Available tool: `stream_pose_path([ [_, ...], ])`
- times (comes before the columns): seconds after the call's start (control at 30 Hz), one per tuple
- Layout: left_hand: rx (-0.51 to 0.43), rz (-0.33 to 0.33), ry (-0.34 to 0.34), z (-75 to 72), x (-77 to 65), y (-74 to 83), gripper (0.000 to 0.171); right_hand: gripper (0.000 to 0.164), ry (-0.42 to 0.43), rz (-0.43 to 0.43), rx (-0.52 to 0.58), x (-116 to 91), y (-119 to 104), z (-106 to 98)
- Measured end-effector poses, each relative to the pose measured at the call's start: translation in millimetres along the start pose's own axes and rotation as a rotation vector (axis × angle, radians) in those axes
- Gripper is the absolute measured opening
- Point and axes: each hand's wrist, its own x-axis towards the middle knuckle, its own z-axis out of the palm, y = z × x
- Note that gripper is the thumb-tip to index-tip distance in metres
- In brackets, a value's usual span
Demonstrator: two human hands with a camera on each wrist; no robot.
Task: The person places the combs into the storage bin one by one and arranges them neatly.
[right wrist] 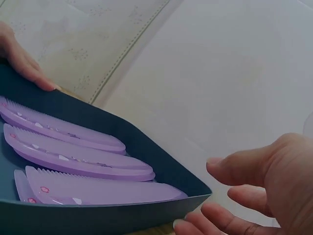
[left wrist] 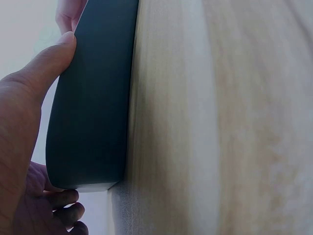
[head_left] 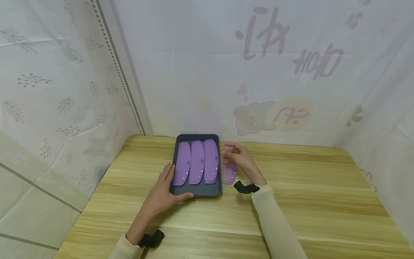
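My left hand holds a dark grey tray by its near left corner, the thumb at the near rim and the fingers along the left side. Inside the tray, purple combs lie side by side in three places: a left comb, a middle comb and a right comb, with another comb's edge showing under the right one. Just right of the tray, one more purple comb lies on the table, partly hidden under my right hand. The right hand's fingers are loosely bent, with nothing between them.
The wooden table extends to both sides of the tray and toward me. Behind it hangs a pale printed cloth, with more cloth at the left and right. Each wrist wears a black band.
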Motion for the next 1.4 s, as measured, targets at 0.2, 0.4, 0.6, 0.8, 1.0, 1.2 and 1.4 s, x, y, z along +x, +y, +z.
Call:
stream_pose_path([
  [0.2,-0.002,-0.004,-0.003,-0.3,-0.2,-0.5,0.136,0.062,0.014,-0.033,-0.112,-4,-3,-3],
  [0.4,-0.001,-0.01,-0.009,-0.6,-0.4,-0.4,0.136,0.072,0.029,-0.04,-0.272,-9,-5,-7],
  [0.6,-0.005,-0.013,-0.01,-0.2,-0.5,-0.6,0.136,0.081,0.063,-0.011,-0.326,-12,-4,-11],
  [0.8,-0.007,-0.02,-0.012,-0.3,0.1,-0.8,0.137,0.089,0.081,-0.007,-0.356,-8,4,-14],
  [1.0,-0.001,-0.021,-0.014,0.6,0.3,-0.9,0.136,0.096,0.101,-0.003,-0.375,-3,10,-14],
  [1.2,-0.003,-0.023,-0.01,0.5,0.8,-0.6,0.135,0.101,0.146,0.043,-0.401,1,15,-12],
  [1.4,-0.01,-0.021,-0.016,0.0,0.6,0.4,0.137,0.094,0.198,0.036,-0.614,1,14,-4],
])
